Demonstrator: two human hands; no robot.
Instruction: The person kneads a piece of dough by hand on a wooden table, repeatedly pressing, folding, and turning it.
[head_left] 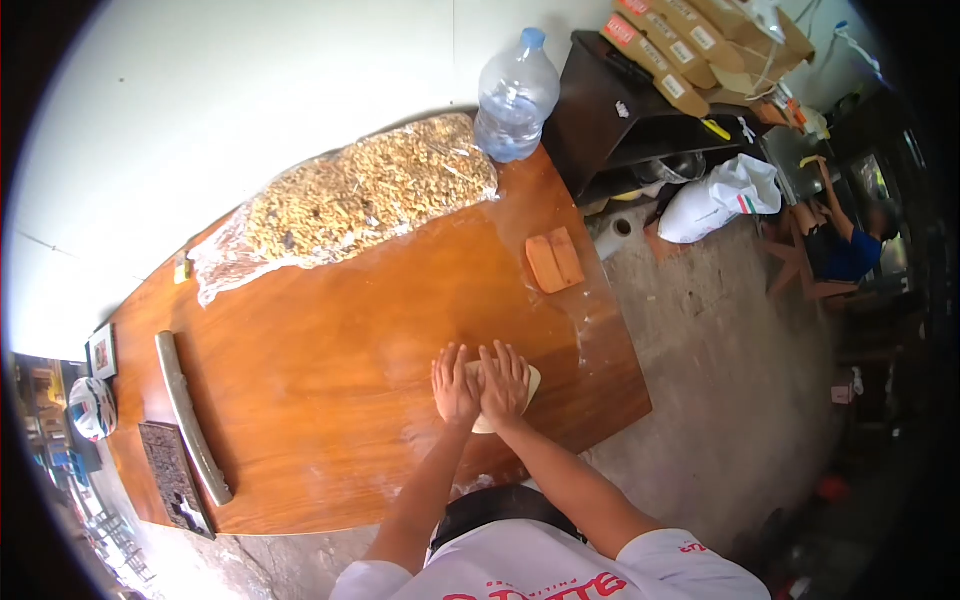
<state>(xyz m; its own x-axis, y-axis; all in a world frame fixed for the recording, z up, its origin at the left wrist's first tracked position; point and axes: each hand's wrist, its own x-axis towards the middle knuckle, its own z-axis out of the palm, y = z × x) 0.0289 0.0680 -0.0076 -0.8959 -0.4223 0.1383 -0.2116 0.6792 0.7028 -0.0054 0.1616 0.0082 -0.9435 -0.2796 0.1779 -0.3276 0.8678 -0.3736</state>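
A pale, flattened lump of dough (533, 382) lies on the wooden table (350, 400) close to its front edge. My left hand (456, 388) rests flat on the dough's left side, fingers stretched out and pointing away from me. Beside it, my right hand (505, 382) presses down on the dough with its fingers extended. The two hands touch near the thumbs and cover most of the dough, so its full outline is hidden. Neither hand grips anything.
Toward the wall lies a clear plastic bag of yellowish-brown crumbly food (370, 190), beside a large water bottle (517, 95). An orange-brown block (554, 261) sits at right; a long tube (192, 415) and dark board (176, 475) at left. Another person (850, 240) is far right.
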